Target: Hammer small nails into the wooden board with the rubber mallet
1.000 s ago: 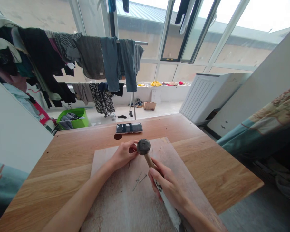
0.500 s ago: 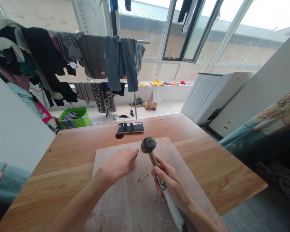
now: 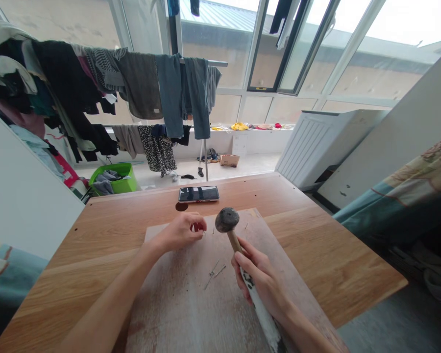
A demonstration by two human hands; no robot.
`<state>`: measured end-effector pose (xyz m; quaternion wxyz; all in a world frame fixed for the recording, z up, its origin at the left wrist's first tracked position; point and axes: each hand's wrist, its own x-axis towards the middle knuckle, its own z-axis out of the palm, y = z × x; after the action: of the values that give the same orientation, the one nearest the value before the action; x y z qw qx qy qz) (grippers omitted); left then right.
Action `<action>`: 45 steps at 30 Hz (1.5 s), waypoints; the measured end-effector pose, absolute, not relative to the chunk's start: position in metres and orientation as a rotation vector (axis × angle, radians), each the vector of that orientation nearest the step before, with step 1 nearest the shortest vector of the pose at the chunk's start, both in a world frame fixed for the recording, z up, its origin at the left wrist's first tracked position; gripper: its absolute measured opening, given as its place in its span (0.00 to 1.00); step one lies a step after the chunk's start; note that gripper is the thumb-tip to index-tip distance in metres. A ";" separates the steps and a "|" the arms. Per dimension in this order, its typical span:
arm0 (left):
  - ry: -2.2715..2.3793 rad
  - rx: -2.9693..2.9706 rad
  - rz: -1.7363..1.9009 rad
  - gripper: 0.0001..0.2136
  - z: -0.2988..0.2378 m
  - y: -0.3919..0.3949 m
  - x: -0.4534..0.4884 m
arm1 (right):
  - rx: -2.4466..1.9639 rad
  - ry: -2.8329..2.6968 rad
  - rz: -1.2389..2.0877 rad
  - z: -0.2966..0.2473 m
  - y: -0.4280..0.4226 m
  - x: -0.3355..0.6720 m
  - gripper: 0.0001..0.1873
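Note:
My right hand (image 3: 255,269) is wrapped round the handle of a mallet (image 3: 227,219) with a dark, rounded head, held up above a pale wooden board (image 3: 183,314). The lower handle is white and worn. At the board's far left part, my left hand (image 3: 182,231) pinches what looks like a nail (image 3: 204,233), mostly hidden by the fingers. Just right of those fingertips a nail (image 3: 213,230) stands upright in the board, and another nail (image 3: 246,226) stands beyond the mallet head. Several loose nails (image 3: 215,274) lie in a small pile between my hands.
The board lies on a wooden table (image 3: 353,264). Beyond it, a phone (image 3: 199,194) rests beside a dark round hole (image 3: 181,207). A clothes rack with hanging laundry (image 3: 139,83), a green basket (image 3: 127,182) and a white washing machine (image 3: 316,147) stand past the table.
My left hand has drawn slightly left and its fingers have turned, uncovering more of the upright nail. The mallet in my right hand has barely shifted.

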<state>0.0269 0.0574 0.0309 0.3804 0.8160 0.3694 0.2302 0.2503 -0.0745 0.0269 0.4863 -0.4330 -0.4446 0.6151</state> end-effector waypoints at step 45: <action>0.990 1.901 0.707 0.08 0.019 0.046 0.026 | -1.035 -1.049 1.499 0.038 -0.065 0.228 0.26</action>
<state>0.0264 0.0464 0.0193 0.4280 0.7614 0.3963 0.2829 0.2276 -0.0654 0.0379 0.4966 -0.4272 -0.4332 0.6191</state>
